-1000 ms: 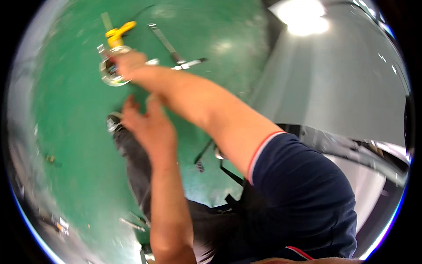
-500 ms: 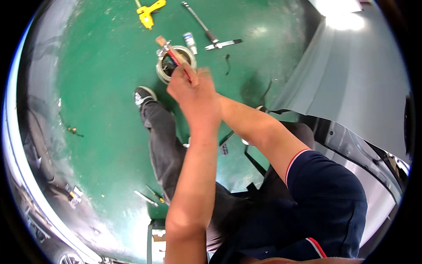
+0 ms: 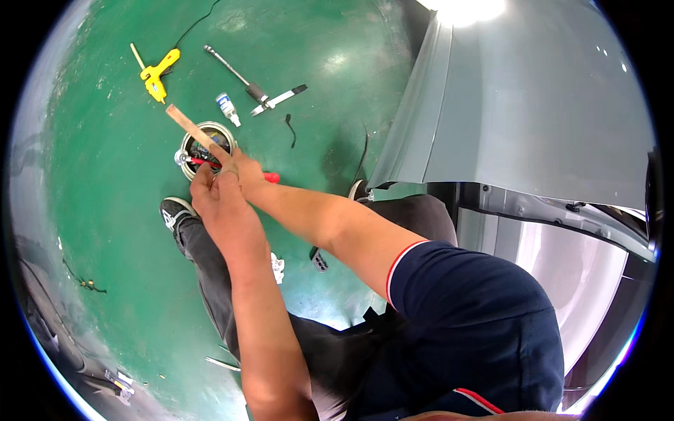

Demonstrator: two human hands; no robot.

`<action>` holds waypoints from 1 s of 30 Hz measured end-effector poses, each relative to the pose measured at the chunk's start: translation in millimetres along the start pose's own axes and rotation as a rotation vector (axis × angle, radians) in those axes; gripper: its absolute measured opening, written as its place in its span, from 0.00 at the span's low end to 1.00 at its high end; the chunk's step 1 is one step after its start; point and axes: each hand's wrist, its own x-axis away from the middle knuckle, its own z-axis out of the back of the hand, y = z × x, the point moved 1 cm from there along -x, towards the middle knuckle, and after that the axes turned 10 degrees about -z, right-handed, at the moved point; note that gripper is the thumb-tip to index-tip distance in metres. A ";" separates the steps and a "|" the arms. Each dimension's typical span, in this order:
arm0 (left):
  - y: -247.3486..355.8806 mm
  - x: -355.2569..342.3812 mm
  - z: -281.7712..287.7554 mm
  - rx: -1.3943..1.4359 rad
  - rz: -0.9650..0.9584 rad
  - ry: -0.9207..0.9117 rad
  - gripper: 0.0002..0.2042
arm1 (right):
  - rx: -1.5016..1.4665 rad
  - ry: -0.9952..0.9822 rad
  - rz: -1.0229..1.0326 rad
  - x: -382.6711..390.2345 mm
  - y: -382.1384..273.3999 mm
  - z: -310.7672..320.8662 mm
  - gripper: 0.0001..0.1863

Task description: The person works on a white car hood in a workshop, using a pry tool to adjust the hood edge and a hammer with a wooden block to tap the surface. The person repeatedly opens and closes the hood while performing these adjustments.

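Observation:
Both my hands are close together over a round pale-rimmed container (image 3: 232,133) on the green floor. My right hand (image 3: 247,172) is closed on a flat wooden strip (image 3: 186,123), which slants up and left across the container. A red-handled tool (image 3: 271,177) with a round silver end runs crosswise under the strip, its red end sticking out past the right hand. The fingers of my left hand (image 3: 223,200) are closed around its red shaft, near the silver end. The overlapping hands hide the middle of the tool. Dark tangled small parts lie inside the container.
Beyond the container lie a yellow glue gun (image 3: 156,76), a small white bottle (image 3: 227,109), a long ratchet (image 3: 239,76), a flat black-and-white tool (image 3: 279,99) and a short black cable (image 3: 289,130). A grey vehicle panel (image 3: 519,105) rises on the right. My shoe (image 3: 178,210) is near the container.
The view has shifted, so floor objects appear further left and lower. The red tool lay alongside the wooden strip; now it crosses beneath it, with my left-hand fingers on its shaft.

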 end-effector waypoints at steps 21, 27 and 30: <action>-9.6 -5.9 -1.0 0.114 -0.020 -0.108 0.23 | 0.199 0.119 0.080 -18.8 9.0 -12.7 0.35; -7.7 -1.1 -9.3 0.040 0.014 -0.061 0.22 | 0.114 0.050 0.023 -5.2 30.9 -6.6 0.32; -12.2 -1.6 -8.2 -0.011 0.013 -0.061 0.22 | 0.096 0.036 0.015 -2.4 34.3 -7.0 0.31</action>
